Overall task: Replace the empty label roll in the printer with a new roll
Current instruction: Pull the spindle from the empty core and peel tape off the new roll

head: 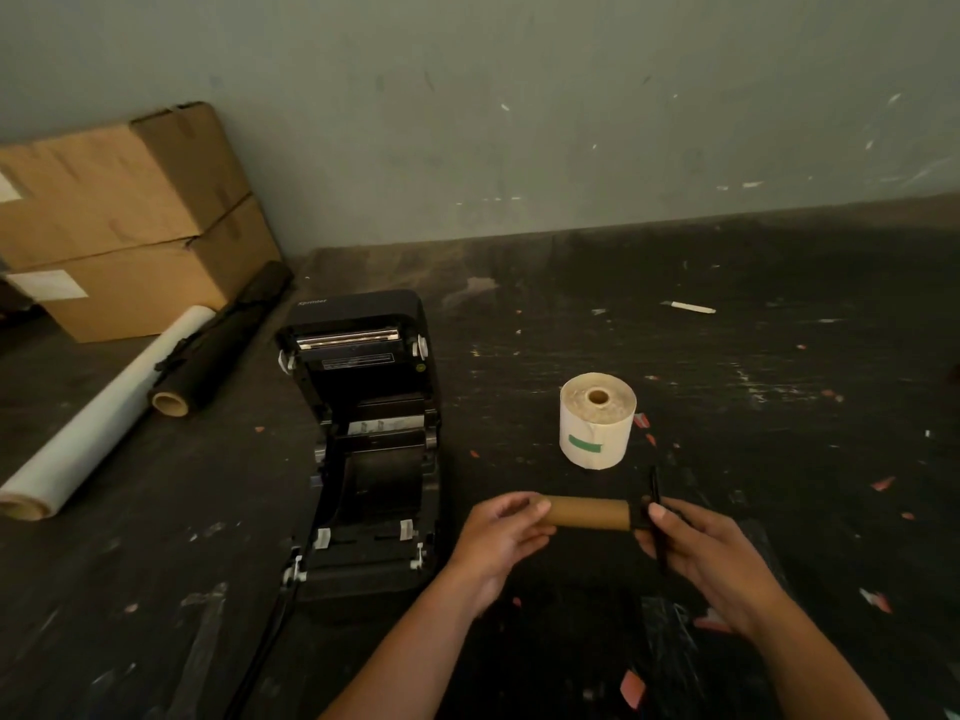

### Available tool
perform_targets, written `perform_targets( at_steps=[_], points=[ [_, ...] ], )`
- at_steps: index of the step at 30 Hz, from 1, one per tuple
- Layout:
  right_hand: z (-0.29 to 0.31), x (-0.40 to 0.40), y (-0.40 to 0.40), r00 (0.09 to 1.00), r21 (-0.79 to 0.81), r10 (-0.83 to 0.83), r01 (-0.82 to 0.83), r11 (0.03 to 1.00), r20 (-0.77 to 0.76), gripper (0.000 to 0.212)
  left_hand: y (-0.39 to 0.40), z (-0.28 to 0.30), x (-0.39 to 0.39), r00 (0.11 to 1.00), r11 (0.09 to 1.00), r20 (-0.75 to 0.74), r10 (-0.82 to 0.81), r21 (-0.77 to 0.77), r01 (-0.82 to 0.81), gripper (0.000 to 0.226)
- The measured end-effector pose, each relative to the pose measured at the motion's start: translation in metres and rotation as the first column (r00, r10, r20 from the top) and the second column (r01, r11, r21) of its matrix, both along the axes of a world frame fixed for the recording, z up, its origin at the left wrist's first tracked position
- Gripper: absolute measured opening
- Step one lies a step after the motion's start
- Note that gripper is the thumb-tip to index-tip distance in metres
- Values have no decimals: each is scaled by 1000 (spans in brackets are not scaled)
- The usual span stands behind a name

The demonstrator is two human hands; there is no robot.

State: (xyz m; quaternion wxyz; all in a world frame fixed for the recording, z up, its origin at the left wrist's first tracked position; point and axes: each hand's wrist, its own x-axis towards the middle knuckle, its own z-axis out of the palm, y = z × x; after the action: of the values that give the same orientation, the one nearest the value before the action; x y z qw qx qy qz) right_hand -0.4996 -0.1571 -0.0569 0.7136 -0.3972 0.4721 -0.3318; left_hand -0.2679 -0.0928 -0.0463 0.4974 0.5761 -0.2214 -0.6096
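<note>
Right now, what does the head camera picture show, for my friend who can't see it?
Two hands hold an empty brown cardboard core on a black holder: left hand at one end, right hand at the other. An open black printer sits left; a new label roll stands behind.

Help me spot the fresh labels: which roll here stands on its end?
The cream label roll with the green tape, right of the printer. The other rolls all lie flat.

Both forearms enter from the bottom edge, bare, angling up toward 12 o'clock. The left hand (501, 537) curls thumb-up at about 9 o'clock of the right hand (701, 550), fingers closed in a grip. The right hand's fingers seem pinched shut too, though shadow blurs them.
</note>
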Motion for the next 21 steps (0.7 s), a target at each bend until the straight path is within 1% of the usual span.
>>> perform_targets(
  at_steps=[5,8,10,12,15,17,18,19,21],
  points=[
    [-5,-14,-5,1000,25,-8,8,1000,10,44,6,-9,13,984,989,-106,142,60,-136,22],
    [-9,-24,-8,1000,53,-20,21,998,-11,45,9,-16,19,972,977,-114,203,83,-194,25],
    [-13,-32,-10,999,78,-44,46,996,-20,44,11,-21,21,970,974,-109,216,88,-207,26],
    [-16,-40,-11,996,104,-88,90,990,-28,43,11,-24,19,974,974,-67,214,93,-208,25],
    [-21,-50,-12,986,106,-156,161,981,-57,48,8,-32,13,974,970,75,212,101,-219,27],
    [-23,-54,-11,982,99,-181,186,978,-58,45,6,-37,7,956,976,244,162,101,-192,25],
    [-24,-55,-11,982,98,-181,186,978,-57,43,5,-39,3,922,983,373,104,105,-153,23],
    [-24,-55,-11,983,99,-175,181,979,-60,41,4,-41,-1,860,989,510,26,115,-97,22],
    [-24,-54,-10,986,106,-154,160,981,-63,38,4,-44,-10,681,992,726,-100,123,14,22]
  ],
)
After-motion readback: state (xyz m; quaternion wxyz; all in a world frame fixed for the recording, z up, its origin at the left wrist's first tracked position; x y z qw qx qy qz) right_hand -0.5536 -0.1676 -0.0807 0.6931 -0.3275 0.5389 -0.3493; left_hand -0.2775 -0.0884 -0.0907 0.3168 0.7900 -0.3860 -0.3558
